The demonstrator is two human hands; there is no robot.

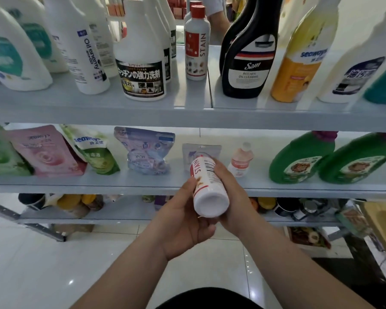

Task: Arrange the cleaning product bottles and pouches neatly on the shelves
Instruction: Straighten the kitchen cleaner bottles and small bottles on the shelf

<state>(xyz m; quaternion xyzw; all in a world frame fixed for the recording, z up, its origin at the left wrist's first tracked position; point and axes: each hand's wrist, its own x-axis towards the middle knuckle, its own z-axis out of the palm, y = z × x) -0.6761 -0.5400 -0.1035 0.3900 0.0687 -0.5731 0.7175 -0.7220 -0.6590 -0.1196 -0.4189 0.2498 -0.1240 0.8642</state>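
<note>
White STAIN bottle (210, 188) tilted, base outward, before middle shelf (76, 186)

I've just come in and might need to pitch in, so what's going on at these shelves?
A person is holding a white STAIN bottle with the left hand under it and the right hand around its side. It is in front of the middle shelf, base toward the camera, and not yet set down. A matching red-capped bottle stands on the top shelf. The middle shelf holds pouches at left and green bottles at right.
</note>
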